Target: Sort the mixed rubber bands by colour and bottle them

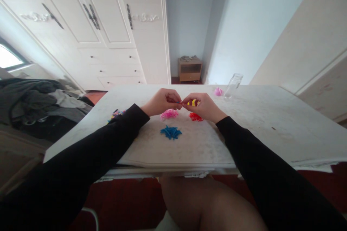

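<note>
My left hand [165, 101] and my right hand [202, 105] meet fingertip to fingertip above the table. A small, thin blue piece [178, 102] shows in the pinch of my left hand. My right hand is also pinched closed; a speck of red shows at its fingertips, too small to make out. Under the hands lie a pile of pink pieces [169, 114] and a pile of red loop-like pieces [195, 117]. A yellow pile [193, 103] is partly hidden behind my right fingers. Nearer to me sits a pile of blue pieces [171, 132].
Mixed coloured pieces [117, 114] lie beside my left sleeve. A clear glass jar [233, 86] stands at the back of the white table [271, 140], next to a pink object [218, 91]. Dark clothes [40, 104] are heaped at the left. A white wardrobe [108, 14] stands beyond.
</note>
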